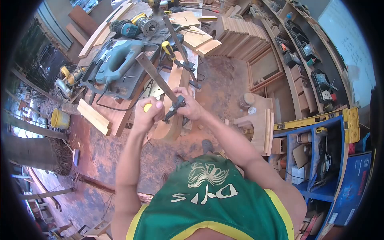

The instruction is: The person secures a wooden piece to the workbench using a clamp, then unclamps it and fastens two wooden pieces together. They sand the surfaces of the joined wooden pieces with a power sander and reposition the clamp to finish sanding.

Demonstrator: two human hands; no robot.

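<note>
My left hand (147, 113) is closed around the yellow handle of a bar clamp, and the handle's end shows at the fist. The clamp's long steel bar (157, 77) slants up and away. My right hand (189, 105) wraps the dark sliding jaw (175, 106) of the same clamp; its fingertips are partly hidden. Below the clamp lies a curved piece of wood (171, 130) at the bench edge. A second bar clamp (185, 64), with a yellow handle (167, 49), sits farther along the wood, untouched by either hand.
A jigsaw (119, 64) rests in its open case on the bench left of the clamps. Behind it are more power tools (140, 26). Stacked boards (244, 38) and tool shelves (308, 52) stand right. A blue cabinet (316, 160) and a level (308, 121) are nearer.
</note>
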